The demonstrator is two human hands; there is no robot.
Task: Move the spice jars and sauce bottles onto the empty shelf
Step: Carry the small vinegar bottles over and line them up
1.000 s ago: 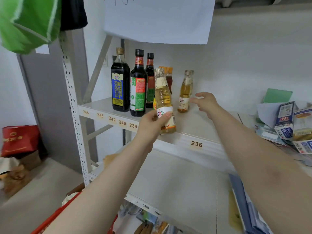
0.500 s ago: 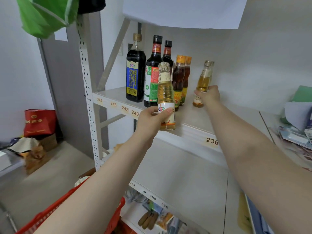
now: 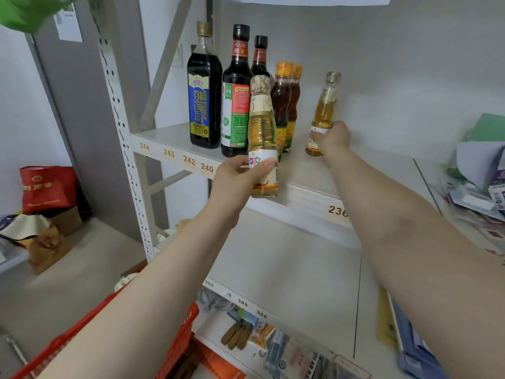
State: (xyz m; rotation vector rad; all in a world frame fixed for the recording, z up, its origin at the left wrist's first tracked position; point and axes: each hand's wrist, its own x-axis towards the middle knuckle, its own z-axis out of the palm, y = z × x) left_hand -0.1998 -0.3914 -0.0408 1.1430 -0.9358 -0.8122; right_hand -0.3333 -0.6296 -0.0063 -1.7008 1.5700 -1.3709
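Fingers of the left hand [image 3: 235,176] wrap a pale oil bottle [image 3: 263,138] low on its label, upright before the shelf [image 3: 306,170] edge, likely so it lands standing. Right hand [image 3: 332,139], at 1 o'clock, grips a smaller golden bottle [image 3: 323,110] standing on the shelf. At 11 o'clock, 5 dark bottles [image 3: 236,91] crowd together.

We count three tall dark sauce bottles [image 3: 235,88], two orange-capped brown bottles [image 3: 285,105] and two pale golden bottles [image 3: 262,132], seven in all, plus two hands [image 3: 235,179], one red basket [image 3: 180,337] and one red bag [image 3: 46,187].
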